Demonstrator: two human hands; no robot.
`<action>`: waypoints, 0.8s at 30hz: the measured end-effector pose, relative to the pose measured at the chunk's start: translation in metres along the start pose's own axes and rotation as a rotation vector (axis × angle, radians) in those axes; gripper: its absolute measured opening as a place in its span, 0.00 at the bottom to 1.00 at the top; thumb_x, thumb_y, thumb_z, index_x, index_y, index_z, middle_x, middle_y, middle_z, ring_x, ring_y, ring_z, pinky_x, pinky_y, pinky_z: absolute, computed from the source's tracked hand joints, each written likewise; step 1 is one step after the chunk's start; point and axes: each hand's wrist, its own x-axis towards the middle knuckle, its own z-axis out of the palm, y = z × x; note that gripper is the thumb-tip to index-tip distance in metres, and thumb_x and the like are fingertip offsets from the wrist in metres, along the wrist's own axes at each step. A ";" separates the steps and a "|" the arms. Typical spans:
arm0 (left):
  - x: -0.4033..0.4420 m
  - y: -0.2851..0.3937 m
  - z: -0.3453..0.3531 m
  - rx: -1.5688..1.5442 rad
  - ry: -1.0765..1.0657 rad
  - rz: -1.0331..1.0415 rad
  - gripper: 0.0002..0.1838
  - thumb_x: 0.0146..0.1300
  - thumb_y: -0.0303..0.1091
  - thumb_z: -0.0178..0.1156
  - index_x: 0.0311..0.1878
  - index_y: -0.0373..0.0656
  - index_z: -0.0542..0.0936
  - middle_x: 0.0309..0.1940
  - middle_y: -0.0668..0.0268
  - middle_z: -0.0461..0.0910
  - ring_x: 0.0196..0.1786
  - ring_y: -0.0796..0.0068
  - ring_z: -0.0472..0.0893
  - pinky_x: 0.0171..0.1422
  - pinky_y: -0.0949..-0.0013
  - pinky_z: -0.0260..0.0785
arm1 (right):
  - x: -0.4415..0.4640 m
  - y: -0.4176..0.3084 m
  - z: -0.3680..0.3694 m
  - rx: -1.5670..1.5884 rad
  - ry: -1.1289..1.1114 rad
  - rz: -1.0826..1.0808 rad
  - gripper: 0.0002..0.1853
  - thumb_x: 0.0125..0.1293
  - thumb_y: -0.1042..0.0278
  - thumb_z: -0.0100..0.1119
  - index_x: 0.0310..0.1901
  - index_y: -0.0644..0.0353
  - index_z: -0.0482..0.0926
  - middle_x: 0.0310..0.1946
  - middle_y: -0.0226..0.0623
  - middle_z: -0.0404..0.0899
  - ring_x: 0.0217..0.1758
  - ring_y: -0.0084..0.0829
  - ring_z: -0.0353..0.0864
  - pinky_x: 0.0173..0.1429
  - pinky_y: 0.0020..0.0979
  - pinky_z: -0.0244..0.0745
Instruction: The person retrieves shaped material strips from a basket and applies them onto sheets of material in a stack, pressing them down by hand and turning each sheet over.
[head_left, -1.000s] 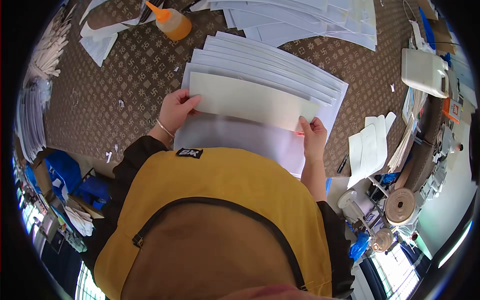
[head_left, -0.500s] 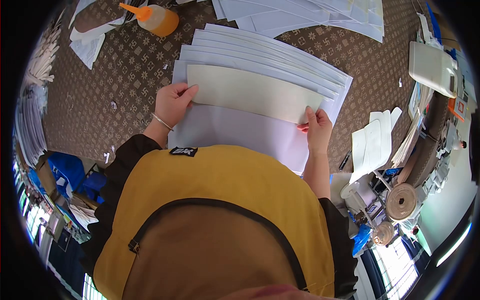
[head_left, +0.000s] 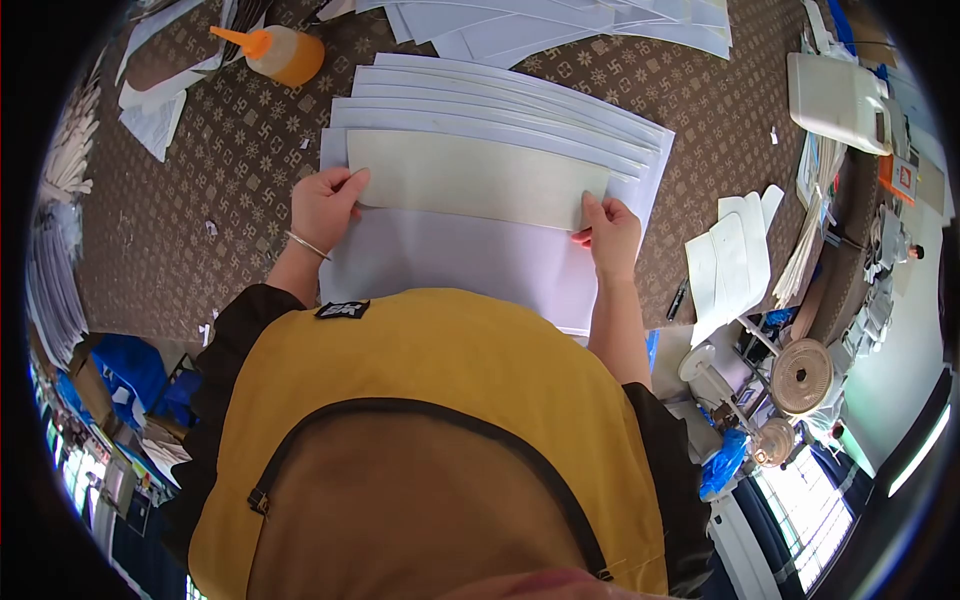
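A long off-white strip (head_left: 475, 178) lies across several overlapping white sheets (head_left: 500, 95), with the front sheet (head_left: 450, 255) spreading below it toward my apron. My left hand (head_left: 325, 210) pinches the strip's left end between thumb and fingers. At the strip's right end, the thumb and fingers of my right hand (head_left: 610, 230) grip the lower corner. The sheets behind the strip are fanned in steps, their far edges showing. The fingertips under the strip are partly hidden.
An orange-tipped glue bottle (head_left: 285, 55) lies at the back left of the patterned table (head_left: 240, 150). More white sheets (head_left: 560, 25) are at the back. On the right are white cut pieces (head_left: 730, 260), a black pen (head_left: 677, 300) and a white jug (head_left: 835, 100).
The strip has settled nearly flat against the sheets, still held at both ends. The whole view has shifted, so the table items appear displaced.
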 end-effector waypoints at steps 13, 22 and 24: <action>0.004 0.003 -0.001 -0.057 -0.005 -0.084 0.13 0.58 0.38 0.62 0.26 0.36 0.79 0.17 0.71 0.74 0.15 0.84 0.71 0.20 0.80 0.63 | 0.004 -0.006 0.000 -0.069 -0.022 0.013 0.17 0.61 0.60 0.57 0.23 0.68 0.75 0.12 0.35 0.72 0.13 0.27 0.76 0.18 0.26 0.67; 0.001 0.012 0.001 0.151 0.042 -0.022 0.15 0.58 0.39 0.61 0.24 0.35 0.77 0.14 0.69 0.73 0.16 0.82 0.74 0.21 0.78 0.65 | 0.007 -0.004 -0.001 -0.090 -0.018 -0.029 0.17 0.60 0.62 0.57 0.21 0.68 0.74 0.13 0.36 0.73 0.11 0.26 0.73 0.15 0.25 0.66; 0.003 0.010 -0.001 0.140 0.044 -0.029 0.15 0.58 0.39 0.61 0.24 0.35 0.77 0.14 0.69 0.73 0.16 0.82 0.74 0.21 0.78 0.65 | 0.007 -0.002 0.001 -0.041 -0.033 -0.025 0.17 0.60 0.63 0.57 0.21 0.68 0.74 0.13 0.35 0.73 0.11 0.26 0.72 0.15 0.24 0.65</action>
